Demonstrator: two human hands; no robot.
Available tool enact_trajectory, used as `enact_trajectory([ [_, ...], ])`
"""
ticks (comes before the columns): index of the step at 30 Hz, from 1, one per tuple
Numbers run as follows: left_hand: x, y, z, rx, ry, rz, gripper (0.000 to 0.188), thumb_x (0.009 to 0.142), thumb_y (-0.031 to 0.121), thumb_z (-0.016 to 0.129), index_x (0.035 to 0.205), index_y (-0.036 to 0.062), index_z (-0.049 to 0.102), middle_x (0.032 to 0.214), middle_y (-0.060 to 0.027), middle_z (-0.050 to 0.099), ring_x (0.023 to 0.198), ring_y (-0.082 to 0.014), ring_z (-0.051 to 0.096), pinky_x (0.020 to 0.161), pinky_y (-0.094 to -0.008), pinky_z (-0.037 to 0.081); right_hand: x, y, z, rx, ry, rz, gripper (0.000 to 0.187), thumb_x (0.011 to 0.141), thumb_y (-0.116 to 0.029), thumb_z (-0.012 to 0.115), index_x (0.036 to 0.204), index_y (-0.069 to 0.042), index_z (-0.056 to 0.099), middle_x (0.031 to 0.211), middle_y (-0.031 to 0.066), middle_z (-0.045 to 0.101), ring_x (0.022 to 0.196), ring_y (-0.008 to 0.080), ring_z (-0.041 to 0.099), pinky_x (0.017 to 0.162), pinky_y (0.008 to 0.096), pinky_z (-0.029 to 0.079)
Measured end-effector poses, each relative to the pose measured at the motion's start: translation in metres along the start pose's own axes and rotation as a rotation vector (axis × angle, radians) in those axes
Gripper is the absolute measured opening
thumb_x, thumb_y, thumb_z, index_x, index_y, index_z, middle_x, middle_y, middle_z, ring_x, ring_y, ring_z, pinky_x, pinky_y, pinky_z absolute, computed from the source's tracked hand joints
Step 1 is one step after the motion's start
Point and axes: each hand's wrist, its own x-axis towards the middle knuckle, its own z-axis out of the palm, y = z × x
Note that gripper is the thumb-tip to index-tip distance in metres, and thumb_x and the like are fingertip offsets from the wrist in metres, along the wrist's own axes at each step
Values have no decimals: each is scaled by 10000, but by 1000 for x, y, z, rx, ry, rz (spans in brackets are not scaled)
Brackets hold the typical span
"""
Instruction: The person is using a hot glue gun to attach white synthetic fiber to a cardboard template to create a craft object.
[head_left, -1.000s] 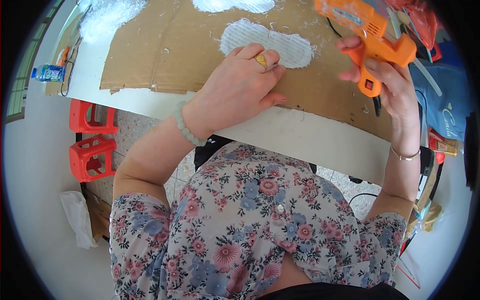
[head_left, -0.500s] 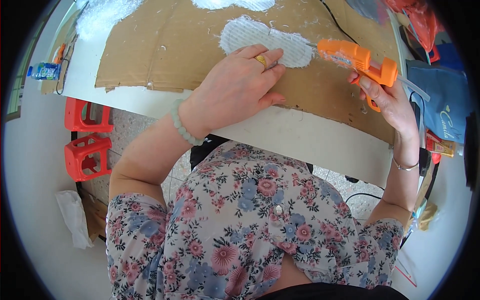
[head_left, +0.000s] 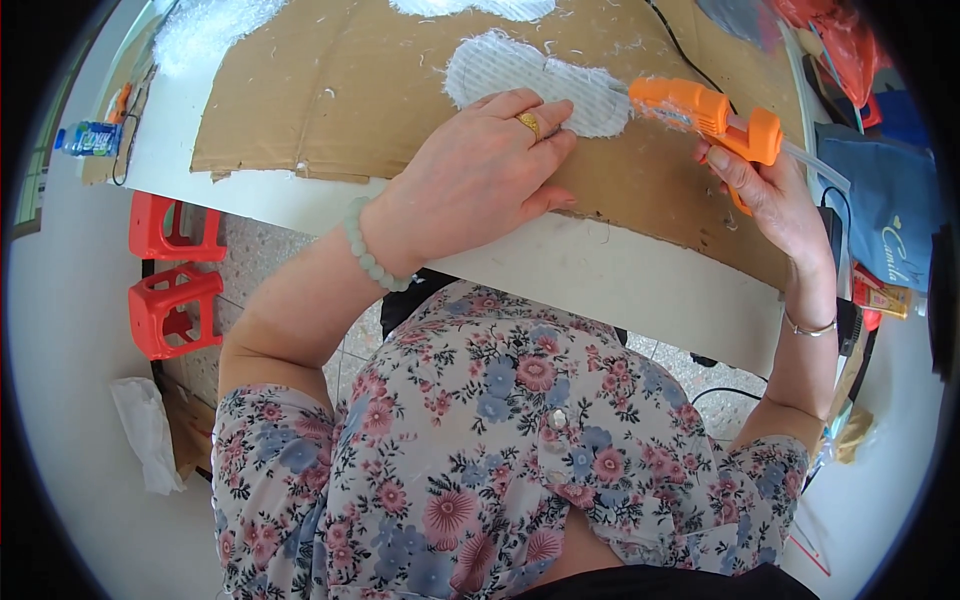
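Note:
My left hand (head_left: 490,165) lies palm down over the near side of a white fuzzy-edged pad (head_left: 590,98), shaped like an hourglass with faint rows of lines. Its fingers are stretched out and the thumb is spread to the near side; what is under the palm is hidden. In my right hand (head_left: 765,195) is an orange glue gun (head_left: 685,103), the fingers wrapped around its handle. A clear glue stick sticks out of its back, and its nozzle end is at the pad's right edge. Brown cardboard (head_left: 380,110) lies beneath the pad.
White fluff (head_left: 215,35) lies at the far left, with another white piece (head_left: 470,6) at the far edge. A black cable (head_left: 680,45) runs behind the glue gun. A bottle (head_left: 90,140) is at the left; red stools (head_left: 175,310) stand below. A blue bag (head_left: 875,200) hangs at the right.
The glue gun and my right hand have shifted slightly to the left. The pad and my left hand have moved a touch to the right.

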Motion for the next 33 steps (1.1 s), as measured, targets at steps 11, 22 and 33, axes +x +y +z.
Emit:
enact_trajectory([
  [11, 0, 1, 0, -12, 14, -6, 406, 716, 223, 705, 1025, -20, 600, 1199, -126, 566, 1065, -308, 525, 891, -371, 454, 2, -11, 1, -127, -1, 46, 429, 911, -378, 572, 1169, -37, 539, 872, 3, 594, 714, 81, 513, 633, 219, 440],
  [22, 2, 3, -3, -52, -1, -35, 379, 691, 199, 720, 987, -12, 613, 1035, -69, 543, 971, -236, 548, 792, -337, 478, 10, -18, 4, -226, 70, -135, 448, 912, -382, 570, 1179, -24, 535, 810, 2, 564, 705, 86, 491, 635, 231, 414],
  [33, 1, 2, 0, -50, 30, -19, 393, 675, 194, 731, 995, 2, 610, 995, -65, 547, 974, -241, 549, 799, -340, 479, 19, -30, 5, -282, 16, -100, 418, 921, -328, 563, 1183, -3, 535, 872, 67, 561, 783, 152, 517, 734, 281, 436],
])
